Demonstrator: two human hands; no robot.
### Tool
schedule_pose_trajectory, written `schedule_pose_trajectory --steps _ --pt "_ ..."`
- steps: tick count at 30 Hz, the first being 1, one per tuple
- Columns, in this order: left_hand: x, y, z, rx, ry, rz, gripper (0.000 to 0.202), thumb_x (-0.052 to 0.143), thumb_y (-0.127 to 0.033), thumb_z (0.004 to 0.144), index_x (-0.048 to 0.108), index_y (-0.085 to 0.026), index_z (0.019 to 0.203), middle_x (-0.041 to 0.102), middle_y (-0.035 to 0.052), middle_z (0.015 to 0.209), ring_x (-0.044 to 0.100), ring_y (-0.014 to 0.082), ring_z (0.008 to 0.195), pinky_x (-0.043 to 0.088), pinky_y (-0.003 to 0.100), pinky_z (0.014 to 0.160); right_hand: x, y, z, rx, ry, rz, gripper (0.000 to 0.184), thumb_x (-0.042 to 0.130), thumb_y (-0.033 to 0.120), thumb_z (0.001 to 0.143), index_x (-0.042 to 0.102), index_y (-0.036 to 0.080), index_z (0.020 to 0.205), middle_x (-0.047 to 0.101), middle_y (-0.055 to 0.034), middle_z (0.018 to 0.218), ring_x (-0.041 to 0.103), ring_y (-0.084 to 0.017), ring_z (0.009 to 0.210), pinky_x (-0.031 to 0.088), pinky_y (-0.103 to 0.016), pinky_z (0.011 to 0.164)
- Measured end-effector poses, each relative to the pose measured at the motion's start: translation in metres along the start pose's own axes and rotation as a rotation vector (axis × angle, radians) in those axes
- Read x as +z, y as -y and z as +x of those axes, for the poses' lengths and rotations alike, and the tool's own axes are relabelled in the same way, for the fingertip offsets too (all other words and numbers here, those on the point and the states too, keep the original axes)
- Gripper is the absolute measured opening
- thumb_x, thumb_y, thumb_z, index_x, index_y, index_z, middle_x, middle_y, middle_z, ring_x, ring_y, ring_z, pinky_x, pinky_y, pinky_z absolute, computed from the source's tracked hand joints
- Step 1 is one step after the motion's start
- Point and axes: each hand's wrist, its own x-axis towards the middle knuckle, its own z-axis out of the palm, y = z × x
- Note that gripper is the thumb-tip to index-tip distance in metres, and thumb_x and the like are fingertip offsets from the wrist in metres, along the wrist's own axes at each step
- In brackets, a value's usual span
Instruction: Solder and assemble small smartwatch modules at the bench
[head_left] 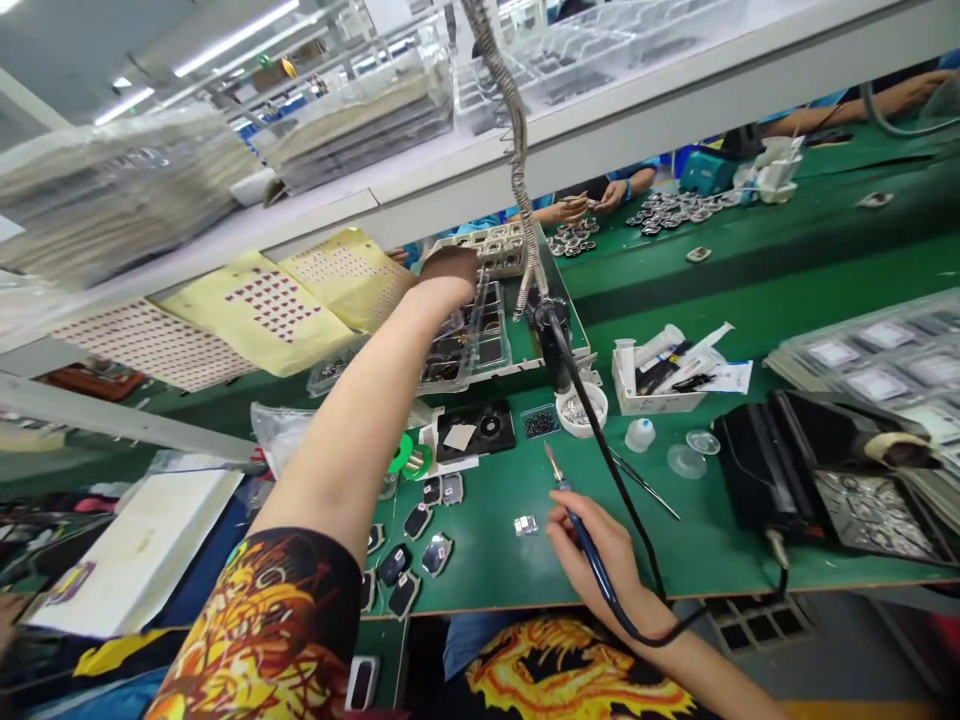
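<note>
A blue-handled soldering iron [589,555] lies in the grip of my right hand [592,540], its tip pointing up and away over the green mat. Just left of that hand is a small silvery part [526,525] on the mat. My left arm stretches far forward, and my left hand [451,270] is at the compartment trays [491,335] at the back. Blur and shadow hide its fingers, so what it touches there does not show. Several dark watch-like cases [418,520] lie beneath the left forearm, near a green solder spool [416,458].
A black cable and metal spring [514,110] hang down mid-bench. Behind my right hand stand a white cup [581,410] and a box of syringes [660,385]; tweezers [646,483] lie nearby. A black soldering station [765,480] is at right. Another person's hands [574,208] work across the bench.
</note>
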Motion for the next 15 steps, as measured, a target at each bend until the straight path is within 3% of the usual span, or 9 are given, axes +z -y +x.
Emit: schedule_pose_trajectory --steps 6,15 --pt "0.013 0.017 0.012 0.032 0.047 0.075 0.041 0.068 -0.017 0.079 0.080 -0.009 0.118 0.078 0.0229 0.111 0.075 0.0341 0.105 0.056 0.035 0.088 -0.002 0.004 0.002 -0.022 0.016 0.030 0.033 0.059 0.016 0.107 0.066 0.029 0.136 0.071 -0.0016 0.103 0.072 -0.016 0.085 0.060 -0.026 0.082" --pt "0.015 0.016 0.016 0.072 0.087 0.172 0.050 0.070 -0.025 0.079 0.078 -0.004 0.123 0.078 0.0295 0.108 0.075 0.0388 0.109 0.057 0.037 0.089 -0.004 0.009 0.005 -0.047 0.013 0.004 0.030 0.057 0.014 0.108 0.067 0.026 0.133 0.072 -0.0030 0.101 0.071 -0.017 0.085 0.059 -0.027 0.082"
